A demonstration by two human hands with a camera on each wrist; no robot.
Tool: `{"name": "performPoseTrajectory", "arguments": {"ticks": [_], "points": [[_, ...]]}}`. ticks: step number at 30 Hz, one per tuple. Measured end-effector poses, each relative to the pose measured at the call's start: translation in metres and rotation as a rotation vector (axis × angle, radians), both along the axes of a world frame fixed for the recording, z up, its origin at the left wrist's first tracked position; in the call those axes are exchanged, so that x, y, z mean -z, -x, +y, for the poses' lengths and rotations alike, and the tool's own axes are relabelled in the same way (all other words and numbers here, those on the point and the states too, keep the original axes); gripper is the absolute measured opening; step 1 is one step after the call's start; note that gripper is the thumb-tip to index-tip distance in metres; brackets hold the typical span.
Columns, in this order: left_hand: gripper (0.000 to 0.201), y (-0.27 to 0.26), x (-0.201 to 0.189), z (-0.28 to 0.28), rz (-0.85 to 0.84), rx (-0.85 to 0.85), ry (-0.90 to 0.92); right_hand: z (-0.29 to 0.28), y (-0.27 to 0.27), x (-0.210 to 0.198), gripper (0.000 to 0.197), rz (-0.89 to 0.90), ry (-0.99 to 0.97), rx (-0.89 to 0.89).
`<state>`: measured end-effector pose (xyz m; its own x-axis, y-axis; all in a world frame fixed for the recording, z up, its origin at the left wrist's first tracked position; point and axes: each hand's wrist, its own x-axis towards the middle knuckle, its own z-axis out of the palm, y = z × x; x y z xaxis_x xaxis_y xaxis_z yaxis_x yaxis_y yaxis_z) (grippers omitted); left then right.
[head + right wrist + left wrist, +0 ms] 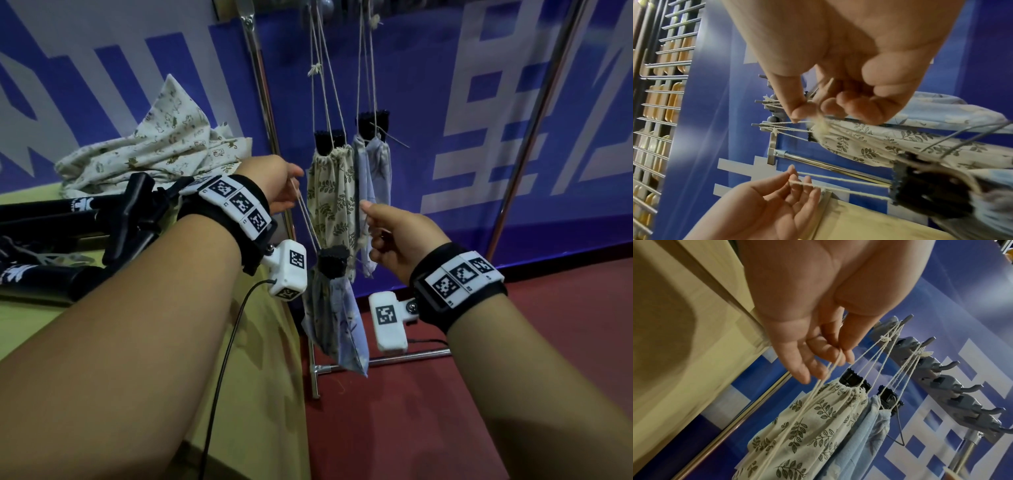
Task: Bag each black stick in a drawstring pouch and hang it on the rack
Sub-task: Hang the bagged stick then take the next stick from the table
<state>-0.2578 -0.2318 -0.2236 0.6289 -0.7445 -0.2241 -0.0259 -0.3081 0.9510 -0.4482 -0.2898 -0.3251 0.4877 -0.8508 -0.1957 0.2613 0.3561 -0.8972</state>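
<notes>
Black sticks [51,219] lie in a loose heap at the far left of the table [267,394], and behind them I see a crumpled pile of printed pouches [164,144] against the blue banner. Moving right, my left hand [274,185] reaches past the table edge toward the rack [260,85]; its fingers [830,353] are lightly curled and pinch the pale drawstring [305,216] near its upper end. That cord runs down and to the right to the blue pouch [335,325], which hangs in the air between my two wrists, just off the table's corner and not yet on any hook, with the black ribbed top of a stick [334,262] poking out of its gathered mouth. Further right, two filled pouches already hang from the rack's grey hooks [908,319]: a cream leaf-print pouch [330,195] and, just beside it, a pale blue pouch [375,174], each with a black stick end showing at the top. My right hand [394,236] sits in front of these, fingers curled inward and thumb pressed against them, pinching the other strand of cord; the right wrist view shows the thumb and fingertips [830,105] closed on a frayed bit of string, though it is blurred. Beyond, the rack's right upright [527,130] slants up over the red floor.
</notes>
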Motion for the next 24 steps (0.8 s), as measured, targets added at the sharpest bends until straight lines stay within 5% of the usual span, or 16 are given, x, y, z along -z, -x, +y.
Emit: {"name": "performPoseTrajectory", "arguments": {"ticks": [6, 15, 24], "points": [[0.03, 0.015, 0.004, 0.007, -0.01, 0.201, -0.166, 0.003, 0.002, -0.011, 0.017, -0.036, 0.09, -0.023], [0.03, 0.031, 0.009, 0.018, -0.029, 0.384, -0.102, 0.007, -0.001, -0.019, 0.025, 0.006, 0.197, -0.062], [0.024, 0.035, 0.014, 0.013, -0.324, 0.483, -0.237, 0.01, -0.004, -0.019, 0.025, 0.205, 0.272, -0.111]]}}
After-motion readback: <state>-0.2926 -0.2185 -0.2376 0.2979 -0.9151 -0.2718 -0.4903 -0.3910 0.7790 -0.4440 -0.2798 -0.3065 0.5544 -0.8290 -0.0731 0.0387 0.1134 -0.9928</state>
